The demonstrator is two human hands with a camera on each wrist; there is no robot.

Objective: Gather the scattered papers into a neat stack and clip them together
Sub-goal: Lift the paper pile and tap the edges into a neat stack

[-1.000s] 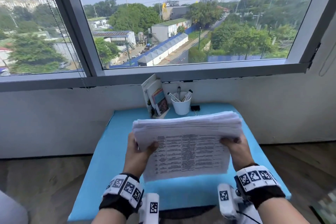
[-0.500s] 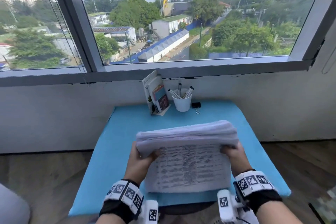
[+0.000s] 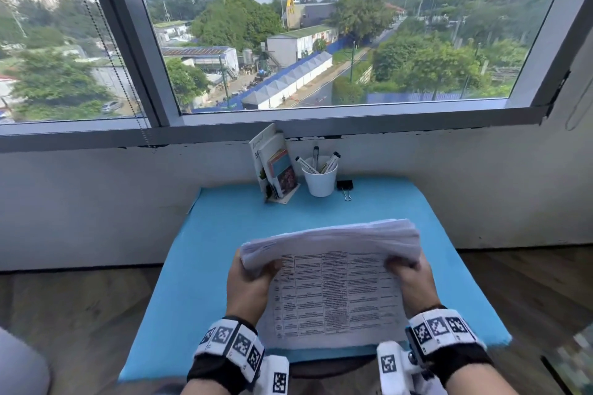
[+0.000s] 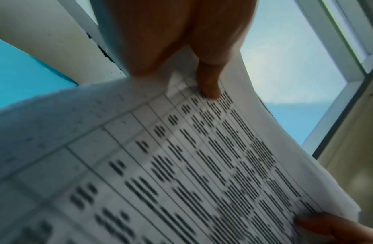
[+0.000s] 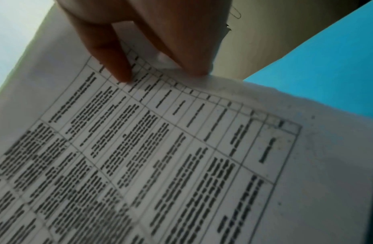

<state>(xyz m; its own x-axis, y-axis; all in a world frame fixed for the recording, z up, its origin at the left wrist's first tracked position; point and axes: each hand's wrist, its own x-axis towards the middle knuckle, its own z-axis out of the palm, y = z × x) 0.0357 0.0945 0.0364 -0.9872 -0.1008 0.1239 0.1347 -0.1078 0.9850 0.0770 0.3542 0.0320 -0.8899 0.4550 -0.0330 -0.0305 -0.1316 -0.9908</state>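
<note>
A thick stack of white papers (image 3: 333, 285) printed with tables stands tilted on its lower edge near the front of the blue table (image 3: 224, 234). My left hand (image 3: 248, 279) grips its upper left side, thumb on the printed face (image 4: 208, 85). My right hand (image 3: 409, 279) grips the upper right side in the same way (image 5: 121, 66). The top edges of the sheets fan slightly and curl toward the window. A black binder clip (image 3: 345, 187) lies at the back of the table, right of the cup, well away from both hands.
A white cup (image 3: 320, 181) with markers and a small stand of booklets (image 3: 276, 167) sit at the table's back edge under the window. The wall runs behind the table. Wooden floor lies on both sides.
The stack has come down and toward me, from held above the table to resting low on it. Both hands kept their grip.
</note>
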